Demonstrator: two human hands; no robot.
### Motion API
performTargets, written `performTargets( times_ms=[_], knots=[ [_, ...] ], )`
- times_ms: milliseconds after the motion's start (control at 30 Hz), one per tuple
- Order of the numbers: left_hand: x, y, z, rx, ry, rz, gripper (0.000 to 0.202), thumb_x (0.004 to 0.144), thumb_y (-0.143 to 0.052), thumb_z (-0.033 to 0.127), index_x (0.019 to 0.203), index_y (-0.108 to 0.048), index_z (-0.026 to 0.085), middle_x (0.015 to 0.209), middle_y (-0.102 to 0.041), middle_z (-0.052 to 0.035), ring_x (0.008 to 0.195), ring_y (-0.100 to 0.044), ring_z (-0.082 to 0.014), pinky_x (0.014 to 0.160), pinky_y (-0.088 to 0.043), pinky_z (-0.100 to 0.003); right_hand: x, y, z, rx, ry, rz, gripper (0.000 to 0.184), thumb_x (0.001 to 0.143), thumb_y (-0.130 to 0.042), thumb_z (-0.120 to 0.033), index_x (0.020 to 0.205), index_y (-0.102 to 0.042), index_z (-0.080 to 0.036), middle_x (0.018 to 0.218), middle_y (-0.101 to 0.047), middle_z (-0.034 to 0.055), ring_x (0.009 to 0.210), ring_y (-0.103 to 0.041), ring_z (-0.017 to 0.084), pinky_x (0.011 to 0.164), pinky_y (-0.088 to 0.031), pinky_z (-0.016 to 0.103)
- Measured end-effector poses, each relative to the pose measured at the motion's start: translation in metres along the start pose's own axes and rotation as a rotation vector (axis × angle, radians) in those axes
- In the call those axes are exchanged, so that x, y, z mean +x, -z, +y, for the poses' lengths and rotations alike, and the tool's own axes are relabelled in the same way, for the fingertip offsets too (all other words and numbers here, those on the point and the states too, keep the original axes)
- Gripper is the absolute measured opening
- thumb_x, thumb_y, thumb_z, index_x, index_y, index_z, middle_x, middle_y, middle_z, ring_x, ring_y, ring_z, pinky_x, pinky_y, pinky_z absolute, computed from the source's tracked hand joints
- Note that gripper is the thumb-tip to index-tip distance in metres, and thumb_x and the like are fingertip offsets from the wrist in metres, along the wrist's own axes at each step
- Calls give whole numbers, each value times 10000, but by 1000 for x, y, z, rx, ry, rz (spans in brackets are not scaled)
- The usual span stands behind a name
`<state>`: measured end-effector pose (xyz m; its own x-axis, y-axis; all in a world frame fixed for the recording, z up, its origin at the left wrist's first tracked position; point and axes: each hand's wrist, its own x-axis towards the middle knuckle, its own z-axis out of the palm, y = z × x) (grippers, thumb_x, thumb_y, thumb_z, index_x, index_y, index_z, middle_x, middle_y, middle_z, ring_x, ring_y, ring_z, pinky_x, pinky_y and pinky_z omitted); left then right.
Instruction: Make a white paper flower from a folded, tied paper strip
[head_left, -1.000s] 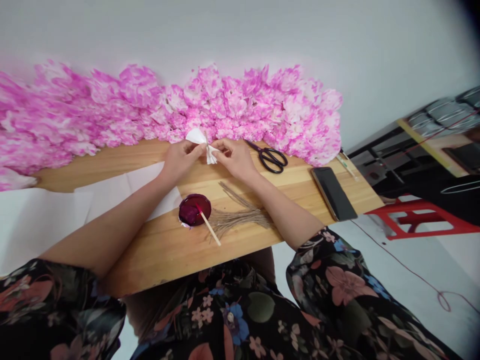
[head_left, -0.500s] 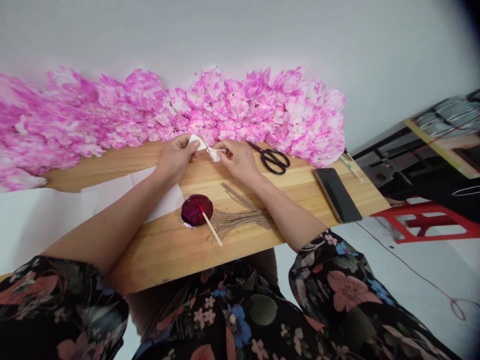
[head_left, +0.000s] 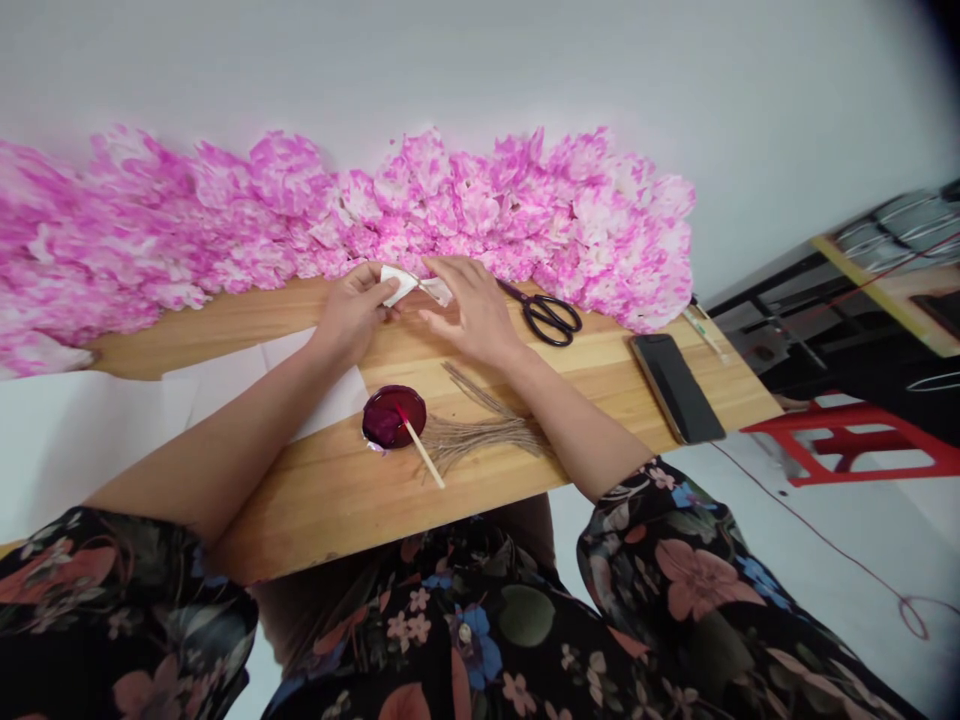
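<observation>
My left hand [head_left: 358, 310] pinches a small white folded paper [head_left: 397, 286] between thumb and fingers, above the far part of the wooden table. A thin brown tie or wire crosses the paper's middle, where it looks gathered. Its right end fans out beside my right hand [head_left: 472, 310], whose thumb and fingers are spread apart around that end; whether they touch it I cannot tell. Nearer to me stands a round dish of dark red liquid [head_left: 384, 418] with a wooden stick [head_left: 424, 455] resting in it. A bundle of thin brown wires or twine [head_left: 487, 435] lies beside the dish.
Pink and white paper flowers [head_left: 450, 205] are heaped along the wall. Black scissors [head_left: 551, 320] lie right of my right hand, a phone [head_left: 675, 388] farther right. White paper sheets [head_left: 75, 440] lie under my left forearm. A red plastic stool [head_left: 862, 440] stands beyond the table [head_left: 322, 530].
My right hand has let go of the paper's right end and its fingers have spread. My left hand keeps its pinch on the paper in nearly the same place.
</observation>
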<state>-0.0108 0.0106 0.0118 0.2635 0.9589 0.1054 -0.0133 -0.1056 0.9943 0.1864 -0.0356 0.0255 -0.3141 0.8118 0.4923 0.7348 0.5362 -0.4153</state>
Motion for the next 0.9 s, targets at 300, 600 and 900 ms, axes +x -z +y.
performTargets(
  times_ms=[300, 600, 900],
  knots=[
    [-3, -7, 3, -192, 79, -29, 121, 792, -650, 108, 838, -591, 203, 684, -645, 26, 545, -585, -98, 519, -457, -206, 0, -3, 12, -224, -75, -60, 396, 1088, -404, -401, 1335, -659, -227, 1225, -710, 113, 1188, -586, 289, 1090, -362, 467],
    [7, 4, -5, 94, -172, 167, 124, 835, -660, 215, 942, -600, 231, 769, -646, 15, 653, -624, -131, 617, -507, -267, -1, 0, 12, -220, -86, -19, 381, 1101, -385, -363, 1206, -720, -217, 1150, -754, 96, 1098, -631, 268, 1024, -370, 427],
    [-5, 1, 1, 801, -616, 58, 175, 859, -747, 336, 938, -626, 236, 1164, -667, -97, 1170, -587, -302, 1021, -449, -476, -1, -3, 9, -210, -64, -28, 337, 1073, -423, -292, 1182, -731, -209, 1093, -759, 95, 1069, -642, 268, 1015, -386, 433]
  ],
)
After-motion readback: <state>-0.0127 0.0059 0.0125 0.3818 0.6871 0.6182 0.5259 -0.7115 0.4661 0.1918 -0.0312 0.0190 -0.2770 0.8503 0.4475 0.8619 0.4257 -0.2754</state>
